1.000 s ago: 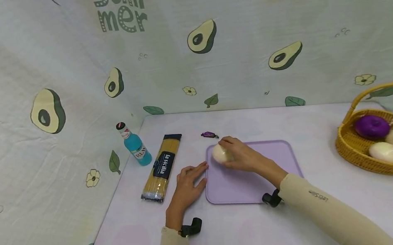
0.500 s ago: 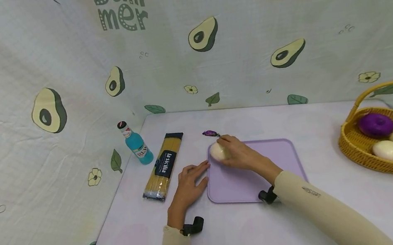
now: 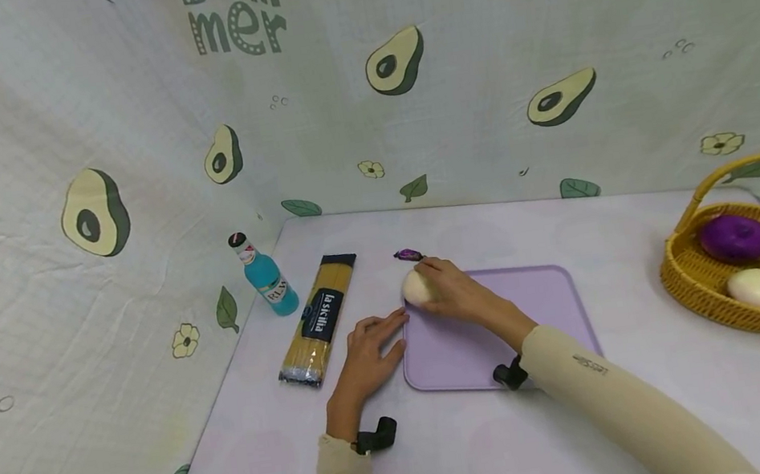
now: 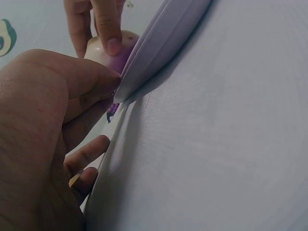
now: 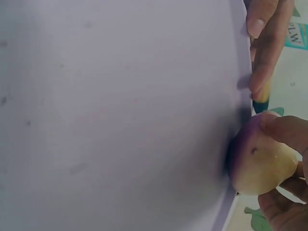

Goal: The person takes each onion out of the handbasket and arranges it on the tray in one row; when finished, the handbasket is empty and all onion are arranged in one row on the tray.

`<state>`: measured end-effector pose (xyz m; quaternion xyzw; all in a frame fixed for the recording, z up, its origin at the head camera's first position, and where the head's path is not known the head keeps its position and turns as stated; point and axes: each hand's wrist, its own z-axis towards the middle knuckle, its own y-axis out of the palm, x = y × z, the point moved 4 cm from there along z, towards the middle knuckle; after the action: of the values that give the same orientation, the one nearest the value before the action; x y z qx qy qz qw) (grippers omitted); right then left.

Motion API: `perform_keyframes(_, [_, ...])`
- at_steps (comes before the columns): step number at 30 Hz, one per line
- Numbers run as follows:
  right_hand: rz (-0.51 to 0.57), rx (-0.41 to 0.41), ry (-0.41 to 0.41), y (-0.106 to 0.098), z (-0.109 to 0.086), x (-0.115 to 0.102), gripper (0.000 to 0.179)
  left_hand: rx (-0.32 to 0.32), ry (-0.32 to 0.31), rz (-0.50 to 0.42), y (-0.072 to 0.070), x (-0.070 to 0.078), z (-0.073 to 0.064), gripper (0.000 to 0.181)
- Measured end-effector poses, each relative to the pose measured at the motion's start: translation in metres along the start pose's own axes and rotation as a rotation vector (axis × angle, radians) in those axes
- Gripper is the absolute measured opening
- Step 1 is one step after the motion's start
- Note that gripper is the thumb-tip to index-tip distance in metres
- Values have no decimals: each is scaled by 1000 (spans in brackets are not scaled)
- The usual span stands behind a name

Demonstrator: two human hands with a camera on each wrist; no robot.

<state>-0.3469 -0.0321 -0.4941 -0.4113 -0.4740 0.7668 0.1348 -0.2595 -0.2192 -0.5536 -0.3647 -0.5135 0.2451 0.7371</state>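
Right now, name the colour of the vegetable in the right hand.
The vegetable is cream, shading to purple, best seen in the right wrist view.

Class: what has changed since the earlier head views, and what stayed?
The right hand, still gripping the white-and-purple vegetable, moved it left and away, toward the far-left corner of the tray. The left hand stays at the tray's edge; bottle, pasta packet and basket are unmoved.

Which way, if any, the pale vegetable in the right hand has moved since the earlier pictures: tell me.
Yes: in the head view, the pale vegetable has moved slightly left against the lavender tray, toward its far-left corner.
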Motion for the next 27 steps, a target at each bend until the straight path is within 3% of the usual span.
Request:
perform_keyframes(13, [-2,-25,41,3,10,-1,73,36,33,-12,1,1,-1,45])
perform_keyframes(18, [-12,-13,27,3,10,-3,72,25,24,-7,2,1,-1,45])
perform_keyframes(24, [-73,51,-44,0,9,-2,75,5,2,12,1,0,0,45])
perform_keyframes(27, [-51,28,-44,-4,6,-4,78,4,-6,14,1,-1,0,45])
